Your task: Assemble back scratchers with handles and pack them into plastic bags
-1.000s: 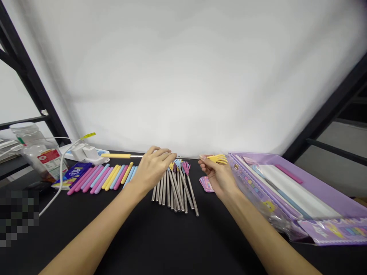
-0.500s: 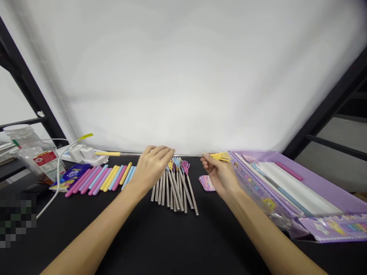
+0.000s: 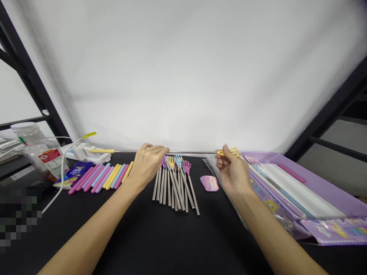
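Observation:
A telescopic back scratcher (image 3: 192, 152) stretches sideways along the back of the table, its thin metal rod drawn out long. Its yellow handle (image 3: 101, 151) points left and its yellow hand-shaped claw shows at my right hand (image 3: 233, 168), whose thumb and fingers pinch it. My left hand (image 3: 149, 162) is closed around the middle of the rod, palm down. Below the rod lies a row of metal rods with claws (image 3: 174, 187) in pink, blue, yellow and purple. Left of them, several coloured handle tubes (image 3: 107, 177) lie side by side, some hidden by my left forearm.
A stack of small pink cards (image 3: 210, 183) lies between the rods and a purple display box (image 3: 312, 179) on the right, with clear plastic beside it. At left stand a clear jar (image 3: 43, 152), a power strip with white plugs (image 3: 86, 152), a cable and a blue packet (image 3: 76, 172).
My right hand has moved right with the claw, and more thin rod shows between my hands. The view has shifted slightly. My left hand has closed down onto the rod.

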Demonstrator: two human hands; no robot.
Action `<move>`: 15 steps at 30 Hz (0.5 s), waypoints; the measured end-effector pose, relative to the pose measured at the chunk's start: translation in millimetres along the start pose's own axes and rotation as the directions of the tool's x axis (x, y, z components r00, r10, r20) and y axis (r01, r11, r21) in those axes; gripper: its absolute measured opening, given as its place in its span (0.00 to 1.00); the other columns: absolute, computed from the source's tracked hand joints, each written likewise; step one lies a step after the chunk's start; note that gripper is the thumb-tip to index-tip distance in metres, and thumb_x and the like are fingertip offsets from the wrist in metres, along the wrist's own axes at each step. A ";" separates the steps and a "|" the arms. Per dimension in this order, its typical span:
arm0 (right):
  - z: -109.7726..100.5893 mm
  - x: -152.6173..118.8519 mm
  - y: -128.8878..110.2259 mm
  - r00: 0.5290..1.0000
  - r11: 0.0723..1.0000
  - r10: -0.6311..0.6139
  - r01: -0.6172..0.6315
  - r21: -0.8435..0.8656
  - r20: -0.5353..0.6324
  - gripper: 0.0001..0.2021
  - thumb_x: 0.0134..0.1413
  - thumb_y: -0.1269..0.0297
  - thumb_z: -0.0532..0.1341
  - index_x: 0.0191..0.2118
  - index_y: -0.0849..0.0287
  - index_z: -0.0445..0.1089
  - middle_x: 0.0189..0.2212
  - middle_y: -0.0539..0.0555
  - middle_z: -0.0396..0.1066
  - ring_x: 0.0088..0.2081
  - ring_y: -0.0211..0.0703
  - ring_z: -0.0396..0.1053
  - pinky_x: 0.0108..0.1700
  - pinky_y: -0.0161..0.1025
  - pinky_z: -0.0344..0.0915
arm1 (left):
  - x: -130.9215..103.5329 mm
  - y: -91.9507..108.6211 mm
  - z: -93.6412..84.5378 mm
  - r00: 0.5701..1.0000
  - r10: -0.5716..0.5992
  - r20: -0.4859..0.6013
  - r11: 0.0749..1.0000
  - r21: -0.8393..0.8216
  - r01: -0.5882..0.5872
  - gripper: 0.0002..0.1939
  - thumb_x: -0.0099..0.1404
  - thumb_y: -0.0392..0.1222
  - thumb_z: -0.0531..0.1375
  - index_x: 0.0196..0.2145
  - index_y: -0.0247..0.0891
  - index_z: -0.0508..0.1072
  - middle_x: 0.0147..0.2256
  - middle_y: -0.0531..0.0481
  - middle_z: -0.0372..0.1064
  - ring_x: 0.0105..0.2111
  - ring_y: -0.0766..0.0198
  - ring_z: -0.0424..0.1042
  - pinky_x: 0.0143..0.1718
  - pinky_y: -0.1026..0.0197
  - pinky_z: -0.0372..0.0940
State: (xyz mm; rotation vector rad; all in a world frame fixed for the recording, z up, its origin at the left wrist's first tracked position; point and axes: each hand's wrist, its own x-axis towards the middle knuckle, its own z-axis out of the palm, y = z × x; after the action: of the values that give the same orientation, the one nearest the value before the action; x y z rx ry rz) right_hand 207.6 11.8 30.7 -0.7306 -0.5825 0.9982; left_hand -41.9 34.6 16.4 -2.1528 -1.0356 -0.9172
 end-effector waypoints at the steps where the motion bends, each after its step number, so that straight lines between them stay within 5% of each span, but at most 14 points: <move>1: -2.3 3.2 -3.0 1.000 1.000 -0.011 0.012 0.019 -0.025 0.15 0.36 0.64 0.75 0.25 0.62 0.69 0.21 0.48 0.69 0.21 0.29 0.64 0.18 0.24 0.59 | -1.0 -2.7 -0.4 1.000 -0.014 0.003 1.000 0.013 0.014 0.13 0.66 0.27 0.54 0.40 0.40 0.75 0.39 0.48 0.79 0.37 0.61 0.77 0.39 0.56 0.62; 8: -28.8 30.6 -29.4 0.978 0.986 -0.124 0.141 0.088 -0.168 0.13 0.50 0.61 0.69 0.28 0.61 0.66 0.22 0.45 0.65 0.19 0.26 0.57 0.16 0.24 0.54 | -4.6 -22.7 -6.2 0.991 -0.036 -0.133 0.997 0.061 0.044 0.14 0.66 0.28 0.53 0.39 0.40 0.75 0.39 0.49 0.79 0.37 0.61 0.78 0.40 0.57 0.64; 15: -30.3 30.7 -33.6 0.973 0.979 -0.158 0.177 0.103 -0.167 0.13 0.53 0.59 0.67 0.28 0.61 0.65 0.24 0.45 0.64 0.20 0.26 0.57 0.17 0.26 0.55 | -2.2 -14.9 -6.6 0.995 -0.021 -0.102 1.000 0.020 0.023 0.13 0.67 0.28 0.52 0.40 0.39 0.74 0.40 0.49 0.79 0.37 0.61 0.77 0.40 0.56 0.65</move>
State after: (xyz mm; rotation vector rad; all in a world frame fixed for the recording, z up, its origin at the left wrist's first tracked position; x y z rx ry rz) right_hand 260.7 19.3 40.8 -0.6387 -0.4363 0.8023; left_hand -57.4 36.8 21.6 -2.0588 -1.0164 -1.0112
